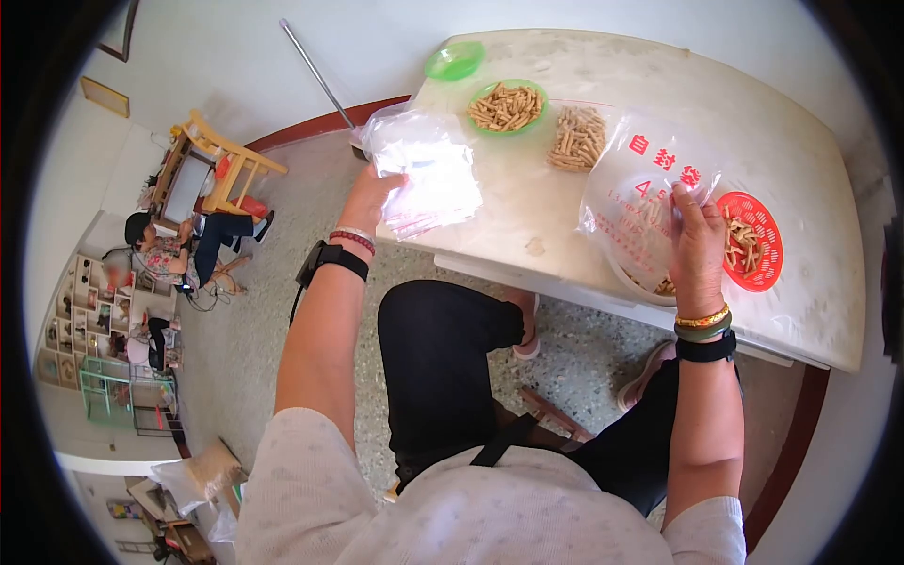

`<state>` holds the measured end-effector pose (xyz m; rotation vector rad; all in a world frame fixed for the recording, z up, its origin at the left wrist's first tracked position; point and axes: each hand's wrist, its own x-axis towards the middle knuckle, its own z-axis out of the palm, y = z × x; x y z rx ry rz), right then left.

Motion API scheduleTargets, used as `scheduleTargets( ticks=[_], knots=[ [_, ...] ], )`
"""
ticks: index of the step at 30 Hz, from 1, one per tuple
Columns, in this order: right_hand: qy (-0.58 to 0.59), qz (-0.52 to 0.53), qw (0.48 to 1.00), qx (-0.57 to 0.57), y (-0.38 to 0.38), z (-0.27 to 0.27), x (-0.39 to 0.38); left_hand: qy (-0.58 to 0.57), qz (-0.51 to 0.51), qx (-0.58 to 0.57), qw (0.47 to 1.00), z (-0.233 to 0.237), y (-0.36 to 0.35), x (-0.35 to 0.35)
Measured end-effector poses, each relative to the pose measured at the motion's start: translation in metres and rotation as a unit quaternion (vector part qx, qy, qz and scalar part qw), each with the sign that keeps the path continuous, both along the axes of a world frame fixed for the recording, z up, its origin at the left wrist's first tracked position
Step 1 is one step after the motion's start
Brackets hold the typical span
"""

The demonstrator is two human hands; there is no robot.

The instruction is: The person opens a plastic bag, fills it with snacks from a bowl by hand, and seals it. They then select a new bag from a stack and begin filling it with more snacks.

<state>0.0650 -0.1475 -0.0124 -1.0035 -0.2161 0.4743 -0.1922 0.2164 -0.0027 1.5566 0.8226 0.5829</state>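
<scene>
My left hand (375, 196) grips a stack of clear zip-lock bags (424, 169), shiny with glare, at the table's left edge. Between the thumb and fingers of my right hand (699, 240) is a single clear zip-lock bag (629, 212) with red printing. It looks flat, and through it shows part of a white bowl (633, 282) with some short tan sticks inside. Just right of that hand sits a red basket (770, 247) holding more tan stick pieces (742, 245). A filled clear bag of the sticks (577, 138) lies farther back on the table.
On the pale table (753, 122) are a green plate heaped with sticks (508, 106) and another green dish (455, 60). A long-handled tool (318, 73) leans on the wall. Beyond, a person (179, 250) sits near a wooden chair (235, 174). My legs are under the table edge.
</scene>
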Motion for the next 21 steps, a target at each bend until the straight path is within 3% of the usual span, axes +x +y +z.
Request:
scheduleTargets(
  ticks=[4, 6, 9, 10, 12, 14, 16, 19, 21],
  knots=[
    [0.009, 0.080, 0.997, 0.002, 0.002, -0.008, 0.000, -0.019, -0.014, 0.021, 1.000, 0.004, -0.003, 0.008],
    [0.019, 0.247, 0.965, 0.084, 0.004, -0.002, -0.010, -0.024, -0.002, 0.078, 0.997, 0.007, -0.008, 0.017],
    [0.055, 0.390, 0.918, 0.033, 0.004, 0.004, -0.028, -0.071, 0.010, 0.208, 0.976, 0.014, -0.031, 0.037],
    [-0.001, 0.405, 0.914, -0.023, 0.009, 0.000, -0.040, -0.111, 0.008, 0.279, 0.954, 0.016, -0.036, 0.048],
    [-0.080, 0.454, 0.885, -0.064, 0.016, 0.003, -0.049, -0.043, -0.007, 0.323, 0.945, 0.014, -0.037, 0.057],
    [-0.084, 0.473, 0.871, -0.100, 0.022, -0.005, -0.058, -0.076, -0.177, 0.556, 0.809, -0.012, -0.022, 0.065],
    [-0.088, 0.496, 0.852, -0.143, 0.026, -0.010, -0.063, -0.040, -0.209, 0.515, 0.830, -0.055, -0.008, 0.064],
    [-0.337, 0.512, 0.741, -0.274, 0.032, -0.011, -0.063, 0.025, -0.258, 0.517, 0.816, -0.091, 0.007, 0.053],
    [-0.381, 0.483, 0.750, -0.243, 0.037, -0.020, -0.070, 0.022, -0.244, 0.493, 0.835, -0.099, 0.022, 0.049]
  ],
)
